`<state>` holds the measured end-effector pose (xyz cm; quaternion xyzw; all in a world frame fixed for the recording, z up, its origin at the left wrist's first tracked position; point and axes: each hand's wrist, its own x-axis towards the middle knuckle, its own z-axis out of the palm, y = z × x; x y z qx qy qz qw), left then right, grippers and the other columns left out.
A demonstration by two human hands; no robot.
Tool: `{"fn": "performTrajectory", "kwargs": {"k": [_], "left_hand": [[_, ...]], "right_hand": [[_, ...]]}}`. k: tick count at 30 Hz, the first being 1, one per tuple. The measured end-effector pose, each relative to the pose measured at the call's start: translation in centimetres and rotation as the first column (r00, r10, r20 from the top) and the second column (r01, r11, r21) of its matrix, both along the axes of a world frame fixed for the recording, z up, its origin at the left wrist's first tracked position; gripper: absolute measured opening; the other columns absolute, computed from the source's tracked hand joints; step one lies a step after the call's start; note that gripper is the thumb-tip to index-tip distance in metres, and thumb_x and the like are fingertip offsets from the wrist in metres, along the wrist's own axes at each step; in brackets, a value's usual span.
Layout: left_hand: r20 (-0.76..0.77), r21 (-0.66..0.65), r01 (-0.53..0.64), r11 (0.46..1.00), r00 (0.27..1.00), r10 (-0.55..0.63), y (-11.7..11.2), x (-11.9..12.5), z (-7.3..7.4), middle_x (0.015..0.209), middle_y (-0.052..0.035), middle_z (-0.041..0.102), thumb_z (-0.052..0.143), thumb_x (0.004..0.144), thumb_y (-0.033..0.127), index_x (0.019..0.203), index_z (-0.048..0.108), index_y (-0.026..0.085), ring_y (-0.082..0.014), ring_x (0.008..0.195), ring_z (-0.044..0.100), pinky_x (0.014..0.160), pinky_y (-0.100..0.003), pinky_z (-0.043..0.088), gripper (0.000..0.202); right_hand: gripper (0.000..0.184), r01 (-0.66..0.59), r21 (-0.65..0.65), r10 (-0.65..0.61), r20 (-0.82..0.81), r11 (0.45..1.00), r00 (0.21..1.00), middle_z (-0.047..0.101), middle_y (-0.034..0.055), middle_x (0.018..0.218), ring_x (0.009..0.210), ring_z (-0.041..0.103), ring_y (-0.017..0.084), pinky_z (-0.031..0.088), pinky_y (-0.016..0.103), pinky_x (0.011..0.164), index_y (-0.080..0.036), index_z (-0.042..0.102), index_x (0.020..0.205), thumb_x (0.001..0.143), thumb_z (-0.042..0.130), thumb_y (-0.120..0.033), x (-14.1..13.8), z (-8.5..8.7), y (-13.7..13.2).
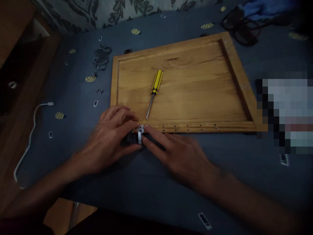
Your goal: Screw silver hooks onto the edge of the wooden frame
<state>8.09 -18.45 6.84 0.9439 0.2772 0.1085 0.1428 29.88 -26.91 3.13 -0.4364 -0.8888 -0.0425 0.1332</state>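
My left hand and my right hand meet at the near left corner of a wooden panel that lies flat on a blue cloth. Both pinch a small metal hinge piece with a dark part against the panel's near edge. A row of small holes runs along that edge. A screwdriver with a yellow and black handle lies on the panel, its tip pointing at my hands.
A pile of metal hinges and loose screws lie left of the panel. A white cable runs along the left edge. Round yellow discs are scattered about. Dark straps lie at the far right.
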Motion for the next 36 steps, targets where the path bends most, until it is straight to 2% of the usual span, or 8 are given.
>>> {"fn": "performTrajectory", "kwargs": {"k": [6,10,12,16,19,24,28,36], "left_hand": [[-0.037,0.041,-0.008,0.999,0.999,0.010,0.1,-0.2,0.3,0.127,-0.0098,0.064,0.070,0.094,0.044,0.121,0.062,0.023,-0.0327,0.133,0.050,0.111,-0.054,0.046,0.035],[0.054,-0.014,-0.021,1.000,0.998,0.021,1.1,-1.1,1.8,0.126,-0.0092,0.065,0.063,0.095,0.060,0.123,0.062,0.025,-0.0298,0.125,0.056,0.103,-0.050,0.053,0.045],[0.100,-0.034,-0.097,0.995,0.990,0.100,2.0,-1.7,2.7,0.124,-0.0058,0.066,0.061,0.095,0.063,0.119,0.065,0.029,-0.0277,0.121,0.060,0.099,-0.046,0.055,0.042],[0.162,-0.109,-0.273,0.956,0.944,0.288,3.9,-2.6,3.2,0.112,-0.0008,0.071,0.065,0.096,0.051,0.109,0.071,0.031,-0.0257,0.112,0.066,0.100,-0.046,0.053,0.025],[0.205,-0.123,-0.381,0.916,0.894,0.399,5.4,-3.2,2.4,0.104,-0.0013,0.073,0.067,0.092,0.049,0.102,0.072,0.026,-0.0250,0.104,0.068,0.096,-0.046,0.053,0.026],[0.241,-0.161,-0.496,0.853,0.819,0.521,7.5,-4.4,0.4,0.107,-0.0014,0.074,0.068,0.091,0.046,0.101,0.071,0.021,-0.0216,0.103,0.067,0.099,-0.043,0.054,0.027],[0.227,-0.222,-0.561,0.797,0.765,0.602,8.9,-5.4,-1.3,0.106,-0.0019,0.074,0.068,0.090,0.042,0.103,0.072,0.019,-0.0202,0.092,0.069,0.085,-0.038,0.056,0.027],[0.200,-0.094,-0.542,0.835,0.811,0.550,10.4,-6.2,-3.4,0.099,-0.0040,0.069,0.062,0.088,0.036,0.097,0.073,0.023,-0.0240,0.097,0.065,0.094,-0.042,0.052,0.019]], "right_hand": [[0.040,0.007,-0.037,-0.005,0.042,0.999,0.999,0.065,0.0159,0.144,0.083,0.075,0.017,0.061,0.029,0.066,-0.016,0.069,0.130,0.102,0.042,-0.008,0.0,0.5,-0.2],[0.042,0.021,-0.029,-0.020,0.055,0.999,0.998,0.065,0.0132,0.145,0.087,0.076,0.017,0.062,0.029,0.069,-0.019,0.069,0.131,0.102,0.041,-0.006,0.0,0.5,-0.2],[0.044,0.014,-0.016,-0.013,0.052,1.000,0.999,0.064,0.0138,0.146,0.087,0.075,0.017,0.063,0.029,0.070,-0.019,0.069,0.131,0.101,0.040,-0.004,0.0,0.5,-0.3],[0.044,0.000,0.001,0.000,0.027,1.000,1.000,0.065,0.0146,0.144,0.085,0.075,0.017,0.063,0.030,0.068,-0.016,0.069,0.129,0.099,0.041,-0.001,0.2,0.4,-0.2],[0.045,-0.009,-0.011,0.009,0.032,1.000,0.999,0.065,0.0152,0.144,0.085,0.075,0.017,0.062,0.030,0.069,-0.015,0.068,0.130,0.099,0.040,0.000,0.2,0.5,-0.2],[0.044,-0.017,-0.004,0.018,0.034,1.000,0.999,0.067,0.0162,0.141,0.084,0.075,0.017,0.062,0.030,0.068,-0.014,0.069,0.128,0.101,0.037,-0.001,0.3,0.7,-0.3],[0.042,-0.021,-0.026,0.021,0.037,0.999,0.999,0.067,0.0176,0.140,0.087,0.075,0.018,0.062,0.030,0.068,-0.014,0.069,0.128,0.100,0.040,-0.001,0.4,0.9,-0.3],[0.042,-0.012,-0.006,0.012,0.029,1.000,1.000,0.069,0.0177,0.137,0.085,0.076,0.018,0.061,0.029,0.067,-0.014,0.070,0.125,0.097,0.042,0.001,0.1,0.8,-0.2]]}}
